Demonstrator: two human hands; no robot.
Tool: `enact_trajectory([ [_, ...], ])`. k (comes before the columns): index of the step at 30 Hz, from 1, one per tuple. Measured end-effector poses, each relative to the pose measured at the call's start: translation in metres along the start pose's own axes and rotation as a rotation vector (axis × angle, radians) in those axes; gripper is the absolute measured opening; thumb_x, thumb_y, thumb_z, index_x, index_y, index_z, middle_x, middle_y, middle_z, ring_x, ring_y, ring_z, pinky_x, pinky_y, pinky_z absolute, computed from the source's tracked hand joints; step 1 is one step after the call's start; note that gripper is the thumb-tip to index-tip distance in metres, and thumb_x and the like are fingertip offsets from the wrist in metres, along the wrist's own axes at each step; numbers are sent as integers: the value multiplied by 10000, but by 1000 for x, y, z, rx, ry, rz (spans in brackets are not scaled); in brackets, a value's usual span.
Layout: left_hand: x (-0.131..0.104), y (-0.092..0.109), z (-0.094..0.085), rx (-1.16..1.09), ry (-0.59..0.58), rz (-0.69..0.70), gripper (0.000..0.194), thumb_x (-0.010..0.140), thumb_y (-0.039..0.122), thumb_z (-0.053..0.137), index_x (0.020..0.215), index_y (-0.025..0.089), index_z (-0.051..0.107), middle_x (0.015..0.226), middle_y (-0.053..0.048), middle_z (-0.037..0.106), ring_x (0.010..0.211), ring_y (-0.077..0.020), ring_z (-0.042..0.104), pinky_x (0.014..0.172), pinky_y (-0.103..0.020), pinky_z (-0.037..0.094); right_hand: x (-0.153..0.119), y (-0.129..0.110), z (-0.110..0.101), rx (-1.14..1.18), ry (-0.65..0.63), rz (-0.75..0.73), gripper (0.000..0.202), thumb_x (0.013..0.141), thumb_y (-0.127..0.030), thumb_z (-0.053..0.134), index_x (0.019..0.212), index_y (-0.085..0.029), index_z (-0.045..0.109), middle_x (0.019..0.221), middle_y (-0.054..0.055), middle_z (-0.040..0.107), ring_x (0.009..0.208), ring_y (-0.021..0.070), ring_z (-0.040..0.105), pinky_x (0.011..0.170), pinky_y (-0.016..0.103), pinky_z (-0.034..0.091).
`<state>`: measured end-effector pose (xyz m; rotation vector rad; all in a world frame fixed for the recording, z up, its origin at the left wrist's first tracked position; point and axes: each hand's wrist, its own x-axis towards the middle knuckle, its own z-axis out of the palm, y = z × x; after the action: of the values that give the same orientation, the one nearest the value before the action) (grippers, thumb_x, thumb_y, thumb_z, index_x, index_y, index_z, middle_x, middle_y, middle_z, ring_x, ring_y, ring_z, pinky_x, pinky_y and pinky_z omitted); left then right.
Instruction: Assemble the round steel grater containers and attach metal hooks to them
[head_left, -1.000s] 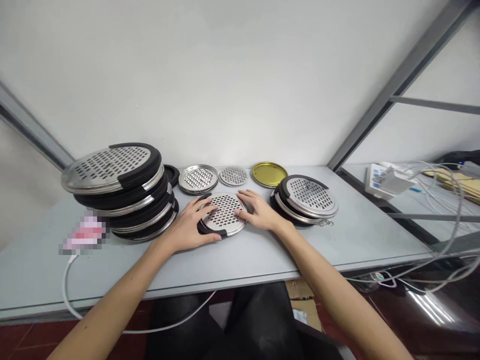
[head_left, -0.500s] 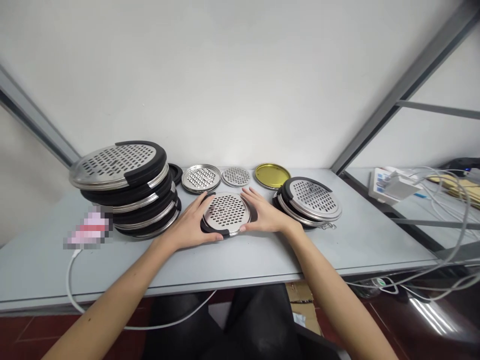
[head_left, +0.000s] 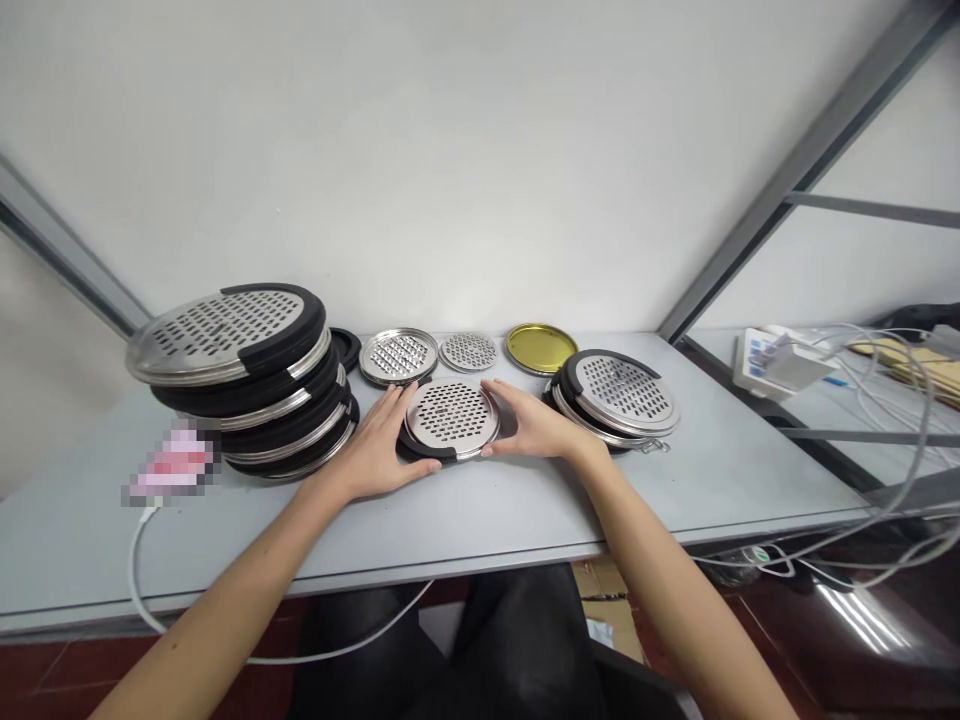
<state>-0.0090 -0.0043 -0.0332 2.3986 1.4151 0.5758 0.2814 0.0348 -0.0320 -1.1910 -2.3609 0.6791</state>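
A round metal grater (head_left: 452, 413) with slotted holes and a partial black rim lies flat on the grey table in front of me. My left hand (head_left: 379, 445) curves around its left side, thumb at the front edge and fingers at the back left. On the opposite side, my right hand (head_left: 536, 422) spans the rim, fingertips at the back right and thumb at the front right. Just right of that hand sits a small stack of similar graters (head_left: 626, 393). A taller stack of black-rimmed graters (head_left: 232, 335) stands left of my left hand.
Along the wall lie a toothed grater disc (head_left: 398, 356), a flat perforated disc (head_left: 469, 351), a gold lid (head_left: 541, 348) and a black ring (head_left: 345, 348). A blurred pink item with a white cable (head_left: 136, 570) is at left. A power strip (head_left: 772, 362) and cables lie beyond the right frame.
The fingertips of my left hand have drawn back slightly leftward from the top of the grater to its edge. My right hand stays nearly in place. The view has shifted slightly.
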Motion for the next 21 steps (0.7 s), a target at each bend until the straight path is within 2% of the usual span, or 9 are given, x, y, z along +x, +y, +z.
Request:
enact_trajectory([
  [5,0,-2,1,-23,7,34,1004,790,599,636,1541,194,107,1595,-159,175,1473,-361,122,1170,-547,231,1,-2,0,35,55,-48,1100,581,-552,827,1483,-147,343,1485,175,421,1363,340,415,1158,487,310],
  [10,0,-2,1,-63,15,23,987,777,571,663,1534,193,154,1590,-150,198,1473,-362,117,1172,-544,231,3,-4,3,69,71,-55,1061,579,-516,841,1464,-154,380,1460,158,462,1343,324,447,1148,459,333],
  [12,0,-1,1,-70,18,25,979,773,563,669,1532,198,171,1585,-149,212,1471,-364,128,1170,-545,236,3,-4,6,94,63,-39,1105,579,-513,842,1491,-163,324,1476,166,438,1356,325,430,1151,465,323],
  [15,0,0,0,-79,19,28,965,764,564,677,1526,210,201,1581,-145,225,1469,-371,134,1165,-549,241,4,-4,10,144,44,-8,1243,582,-516,839,1545,-188,123,1504,184,385,1380,325,394,1152,491,304],
  [17,1,1,0,-96,34,21,1011,745,554,701,1534,222,162,1583,-146,216,1466,-373,147,1161,-550,247,5,-4,13,166,35,-1,1294,586,-523,834,1550,-199,33,1512,189,368,1390,325,377,1153,502,293],
  [21,3,4,0,-159,109,-25,1268,648,516,796,1537,234,-62,1570,-168,232,1437,-360,255,1143,-534,290,6,-7,17,177,37,-17,1302,577,-533,835,1550,-202,36,1518,191,358,1394,322,370,1159,496,285],
])
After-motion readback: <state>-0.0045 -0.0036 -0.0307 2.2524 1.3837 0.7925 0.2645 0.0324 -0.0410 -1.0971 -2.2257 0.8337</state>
